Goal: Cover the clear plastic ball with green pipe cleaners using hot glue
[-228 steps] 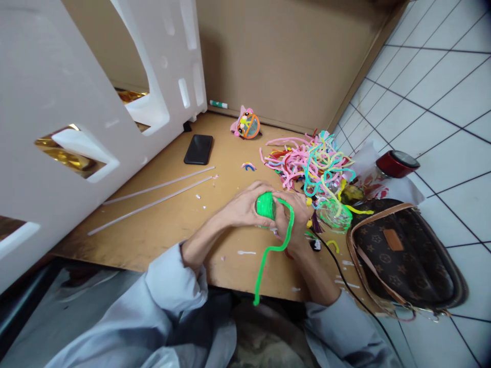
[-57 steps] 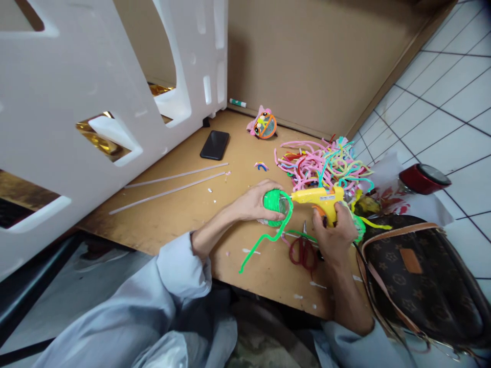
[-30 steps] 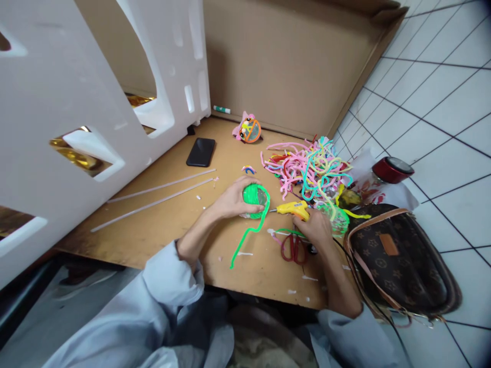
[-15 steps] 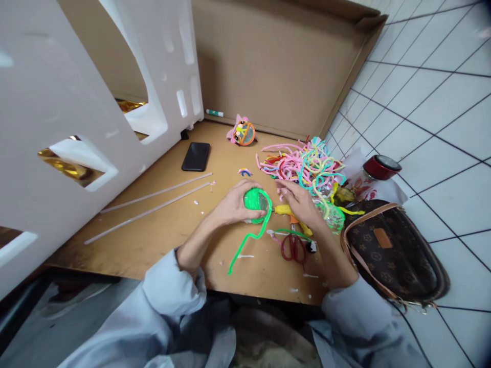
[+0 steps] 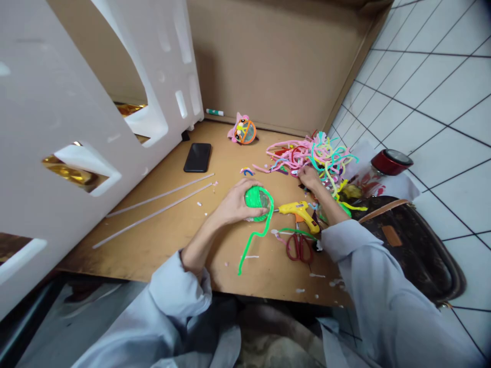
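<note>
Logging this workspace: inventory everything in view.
table: 1, tan, centre
wound piece: 1, green, above table centre
strand: 1, green, off wound piece
glue gun: 1, yellow, right of wound piece
scissors: 1, red, near glue gun
strand pile: uncountable, mostly pink, rear right
face craft: 1, pink-orange, rear centre
rainbow: 1, multicoloured, mid-table
phone: 1, black, rear left
sticks: 2, whitish, left
scraps: several, white, scattered
marker: 1, green-white, rear edge
plastic panel: 1, white, left
foil: some, gold, behind plastic panel
cardboard: 1, brown, rear
lidded container: 1, red lid, right
bag: 1, brown, right
tiles: many, white, far right
sleeves: 2, grey-blue, foreground
left grip: 1, bare, around wound piece
right grip: 1, bare, at strand pile
</note>
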A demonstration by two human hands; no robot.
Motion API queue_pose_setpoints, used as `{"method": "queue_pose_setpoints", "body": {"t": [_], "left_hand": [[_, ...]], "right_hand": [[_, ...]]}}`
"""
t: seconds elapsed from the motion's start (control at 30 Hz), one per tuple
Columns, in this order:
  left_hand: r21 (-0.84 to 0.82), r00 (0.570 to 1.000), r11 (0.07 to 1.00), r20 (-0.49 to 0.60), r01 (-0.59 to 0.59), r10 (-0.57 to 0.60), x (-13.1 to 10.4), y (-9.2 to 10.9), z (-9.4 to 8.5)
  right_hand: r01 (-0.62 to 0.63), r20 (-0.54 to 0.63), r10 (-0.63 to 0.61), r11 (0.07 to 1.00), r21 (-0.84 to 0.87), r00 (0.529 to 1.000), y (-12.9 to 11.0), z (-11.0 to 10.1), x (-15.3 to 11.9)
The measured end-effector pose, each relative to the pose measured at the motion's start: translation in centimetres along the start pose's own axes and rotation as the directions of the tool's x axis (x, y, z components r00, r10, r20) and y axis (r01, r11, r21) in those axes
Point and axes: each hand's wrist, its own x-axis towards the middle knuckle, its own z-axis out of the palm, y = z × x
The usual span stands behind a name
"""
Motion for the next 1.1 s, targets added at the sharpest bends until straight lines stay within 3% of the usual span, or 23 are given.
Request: {"method": "queue_pose_setpoints", "body": {"t": [0.17,0.33,0.5,0.63,0.73,0.83,1.03,1.1], "left_hand": [[-0.004,1.000,1.000,0.017,-0.001,0.001,0.0,0.3,-0.1],[-0.018,1.000,1.000,0.022,0.007,-0.006,-0.1,0.3,0.0],[-0.008,1.000,1.000,0.012,0.004,-0.004,-0.1,0.2,0.0],[0.024,0.999,1.000,0.034,0.006,-0.007,0.0,0.2,0.1],[0.038,0.999,0.999,0.033,0.000,-0.001,-0.1,0.4,0.2],[0.035,0.999,0.999,0.035,0.004,-0.006,-0.2,0.6,0.2],[0.051,0.997,0.998,0.071,-0.020,0.017,-0.3,0.8,0.4],[0.040,0.997,0.999,0.081,-0.020,0.017,-0.3,0.8,0.6]], "right_hand": [[0.055,-0.011,-0.057,0.992,-0.117,0.998,-2.2,-1.2,-3.1],[0.128,0.160,-0.080,0.940,-0.316,0.984,-4.1,-3.4,-7.4],[0.253,0.435,-0.046,0.867,-0.429,0.899,-4.1,-4.3,-10.1],[0.345,0.553,-0.054,0.830,-0.438,0.832,-3.5,-4.6,-11.4],[0.362,0.570,-0.057,0.822,-0.439,0.820,-3.3,-4.7,-11.3],[0.328,0.541,-0.039,0.830,-0.451,0.840,-3.0,-4.4,-10.1],[0.144,0.445,0.077,0.885,-0.442,0.892,-1.8,-3.3,-5.8],[0.101,0.399,0.062,0.922,-0.374,0.915,-1.6,-3.0,-4.4]]}}
